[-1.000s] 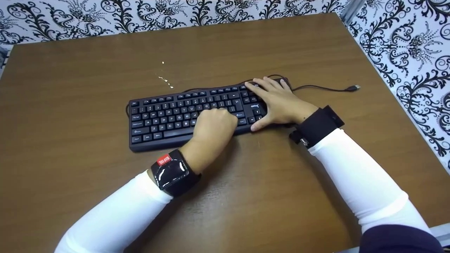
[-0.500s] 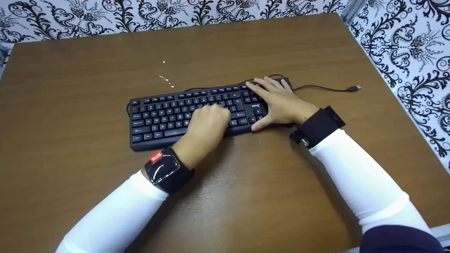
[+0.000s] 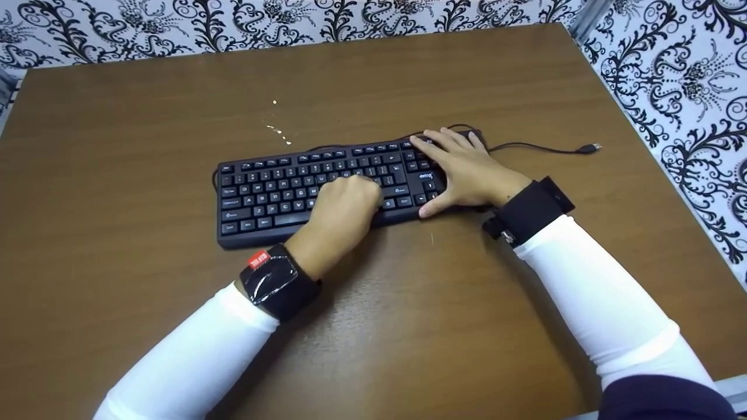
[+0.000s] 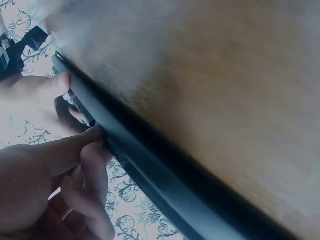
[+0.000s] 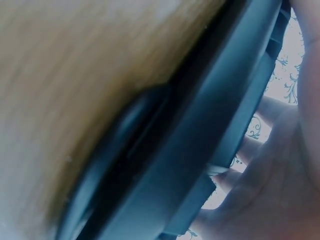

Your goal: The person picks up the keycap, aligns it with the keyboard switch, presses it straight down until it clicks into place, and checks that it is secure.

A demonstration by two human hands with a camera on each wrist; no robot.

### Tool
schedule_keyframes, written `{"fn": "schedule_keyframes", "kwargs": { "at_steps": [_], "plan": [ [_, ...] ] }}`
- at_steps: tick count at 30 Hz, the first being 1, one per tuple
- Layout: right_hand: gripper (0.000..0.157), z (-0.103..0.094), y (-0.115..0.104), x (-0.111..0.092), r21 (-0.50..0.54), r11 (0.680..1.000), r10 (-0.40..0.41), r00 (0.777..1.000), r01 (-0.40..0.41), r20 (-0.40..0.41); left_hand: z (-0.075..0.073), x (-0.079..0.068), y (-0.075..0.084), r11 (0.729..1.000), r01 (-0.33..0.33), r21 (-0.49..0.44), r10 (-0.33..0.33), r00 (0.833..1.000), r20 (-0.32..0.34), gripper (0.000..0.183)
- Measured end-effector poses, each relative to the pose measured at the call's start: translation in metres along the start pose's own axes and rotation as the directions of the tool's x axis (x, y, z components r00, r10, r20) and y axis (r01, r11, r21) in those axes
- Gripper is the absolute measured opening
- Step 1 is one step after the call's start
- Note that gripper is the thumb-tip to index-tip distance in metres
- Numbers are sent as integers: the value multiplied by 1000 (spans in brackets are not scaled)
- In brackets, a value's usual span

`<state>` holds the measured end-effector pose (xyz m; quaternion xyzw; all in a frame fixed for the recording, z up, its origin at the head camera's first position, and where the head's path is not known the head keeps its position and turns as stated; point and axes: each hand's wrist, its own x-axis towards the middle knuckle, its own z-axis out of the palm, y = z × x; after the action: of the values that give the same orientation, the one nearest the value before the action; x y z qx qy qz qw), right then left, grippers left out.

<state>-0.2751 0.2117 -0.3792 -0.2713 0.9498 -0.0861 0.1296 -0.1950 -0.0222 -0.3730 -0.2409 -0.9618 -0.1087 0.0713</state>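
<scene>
A black keyboard (image 3: 262, 201) lies at a slight slant on the wooden table. My left hand (image 3: 345, 201) is over its keys right of the middle, fingers curled under. In the left wrist view the left hand (image 4: 55, 185) has its thumb and fingertips drawn together against the key side of the keyboard (image 4: 165, 175); no separate thing shows between them. My right hand (image 3: 467, 169) rests spread over the keyboard's right end, thumb at the front edge. The right wrist view shows the keyboard's edge (image 5: 200, 125) close up, with the right hand (image 5: 275, 180) above the keys.
A black cable (image 3: 540, 147) runs from behind the keyboard to the right and ends in a USB plug (image 3: 588, 149). Several small white bits (image 3: 280, 133) lie on the table (image 3: 146, 116) behind the keyboard. Black-and-white patterned wallpaper (image 3: 688, 87) borders the table.
My left hand has shifted a little to the left along the keys, then stayed about there. The right hand keeps its place on the keyboard.
</scene>
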Motion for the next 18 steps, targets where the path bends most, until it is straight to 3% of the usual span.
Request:
{"fn": "schedule_keyframes", "kwargs": {
  "at_steps": [8,14,18],
  "plan": [
    [131,-1,-2,2,4,1000,-5,1000,5,-1,-3,-4,-2,999,-19,30,20,999,-46,17],
    [130,-2,-2,1,7,1000,0,1000,0,2,-12,-13,-11,999,-30,-33,29,999,-35,4],
    [130,-1,-1,0,14,1000,8,1000,-8,9,-19,-25,-21,997,-19,-79,13,997,-81,7]
  ]
}}
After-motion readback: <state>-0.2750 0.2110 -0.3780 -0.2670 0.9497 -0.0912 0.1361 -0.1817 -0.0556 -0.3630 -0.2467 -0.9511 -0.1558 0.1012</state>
